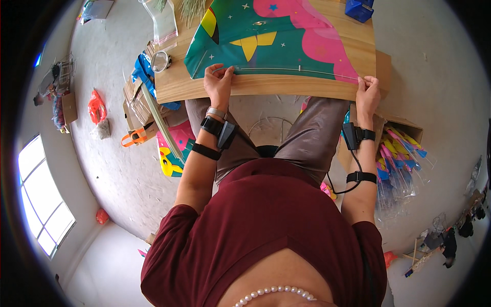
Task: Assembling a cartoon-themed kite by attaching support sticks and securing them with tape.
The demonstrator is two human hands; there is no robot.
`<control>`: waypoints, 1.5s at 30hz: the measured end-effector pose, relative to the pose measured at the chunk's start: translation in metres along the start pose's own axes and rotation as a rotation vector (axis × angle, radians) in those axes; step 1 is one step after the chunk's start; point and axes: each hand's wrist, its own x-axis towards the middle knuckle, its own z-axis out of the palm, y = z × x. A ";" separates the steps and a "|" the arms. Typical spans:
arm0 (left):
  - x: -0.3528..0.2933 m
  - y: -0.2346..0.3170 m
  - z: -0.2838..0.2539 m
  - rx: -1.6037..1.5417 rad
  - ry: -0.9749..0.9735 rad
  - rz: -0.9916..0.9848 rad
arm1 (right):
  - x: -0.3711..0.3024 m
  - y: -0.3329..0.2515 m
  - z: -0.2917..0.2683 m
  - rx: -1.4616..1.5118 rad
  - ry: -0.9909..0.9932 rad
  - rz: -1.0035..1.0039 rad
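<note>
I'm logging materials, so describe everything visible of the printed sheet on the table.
The printed sheet looks thin and smooth, green with pink scalloped areas, yellow shapes and white stars. It lies spread on the wooden table, its far end out of frame. A thin pale strip runs along its near edge, where the left hand and right hand touch it.

The sheet I grip is deep teal, sprinkled with small white sparkles and marked with yellow shapes, its scalloped pink area carrying a blue star. The thin strip along its near edge shows whitish over my tan, wood-grained table. I wear a plain maroon top, shiny grey-brown trousers and white pearls.
</note>
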 end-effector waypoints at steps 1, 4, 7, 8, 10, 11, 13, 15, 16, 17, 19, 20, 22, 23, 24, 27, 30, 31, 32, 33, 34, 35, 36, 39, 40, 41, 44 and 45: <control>0.000 0.000 0.000 -0.001 0.001 0.001 | 0.000 0.000 0.001 0.000 0.023 -0.012; -0.001 0.000 -0.002 0.003 0.015 -0.008 | 0.000 -0.001 0.002 -0.019 0.011 -0.015; -0.002 0.003 0.000 -0.038 0.002 -0.029 | 0.001 0.007 0.004 0.046 0.018 -0.042; -0.002 0.004 0.001 -0.033 0.011 -0.029 | 0.002 0.007 0.004 0.053 0.010 -0.045; -0.003 0.006 0.001 0.003 0.002 -0.024 | 0.003 0.008 0.004 0.018 -0.003 -0.022; -0.003 0.005 0.002 -0.028 0.003 -0.037 | 0.003 0.010 0.005 0.020 0.011 -0.029; -0.003 0.003 0.002 -0.016 0.009 -0.024 | 0.004 0.014 0.006 0.020 0.017 -0.044; -0.002 0.002 0.002 -0.005 0.013 -0.012 | 0.004 0.015 0.007 0.018 0.026 -0.059; -0.002 0.002 0.001 0.004 0.013 -0.014 | 0.004 0.016 0.007 0.008 0.023 -0.062; -0.002 0.002 0.001 0.014 0.013 -0.017 | 0.004 0.016 0.007 -0.003 0.022 -0.065; -0.003 0.003 0.002 -0.002 0.015 -0.010 | 0.004 0.016 0.008 -0.022 0.019 -0.053; -0.003 0.003 0.003 -0.018 0.015 -0.003 | 0.004 0.016 0.008 -0.042 0.019 -0.040; -0.003 0.004 0.003 0.016 0.017 -0.002 | 0.004 0.015 0.007 -0.048 0.015 -0.034; -0.002 0.004 0.002 0.050 0.019 0.000 | 0.004 0.014 0.006 -0.054 0.011 -0.027; -0.002 0.004 0.002 0.051 0.019 -0.001 | 0.004 0.013 0.006 -0.054 0.011 -0.027; -0.001 0.003 0.002 0.045 0.020 0.006 | 0.003 0.008 0.004 -0.079 0.020 -0.042; -0.001 0.002 0.004 0.061 0.014 0.011 | 0.002 0.007 0.003 -0.077 0.002 -0.011; -0.001 0.002 0.005 0.063 0.017 0.017 | 0.003 0.008 0.003 -0.081 0.004 -0.020; 0.000 0.000 0.005 0.065 0.021 0.024 | 0.003 0.008 0.004 -0.086 0.006 -0.029; 0.000 -0.001 0.005 0.062 0.018 0.024 | 0.003 0.008 0.004 -0.088 0.009 -0.028; 0.000 -0.002 0.004 0.066 0.022 0.030 | 0.003 0.009 0.005 -0.071 0.005 -0.025; 0.000 -0.001 0.004 0.068 0.025 0.035 | 0.003 0.008 0.005 -0.054 0.001 -0.022; -0.001 0.000 0.004 0.065 0.022 0.036 | 0.003 0.007 0.005 -0.057 0.005 -0.021; -0.001 0.000 0.004 0.101 0.036 0.043 | 0.002 0.003 0.004 -0.021 -0.017 -0.001; 0.000 -0.002 0.004 0.102 0.041 0.056 | 0.002 0.001 0.003 -0.035 -0.010 -0.001; 0.000 -0.002 0.005 0.102 0.044 0.069 | 0.001 0.001 0.003 -0.049 -0.003 -0.001; -0.001 0.001 0.005 0.125 0.038 0.064 | 0.002 0.000 0.002 -0.035 -0.008 0.001; -0.001 0.001 0.006 0.125 0.038 0.064 | 0.002 0.000 0.002 -0.035 -0.008 0.000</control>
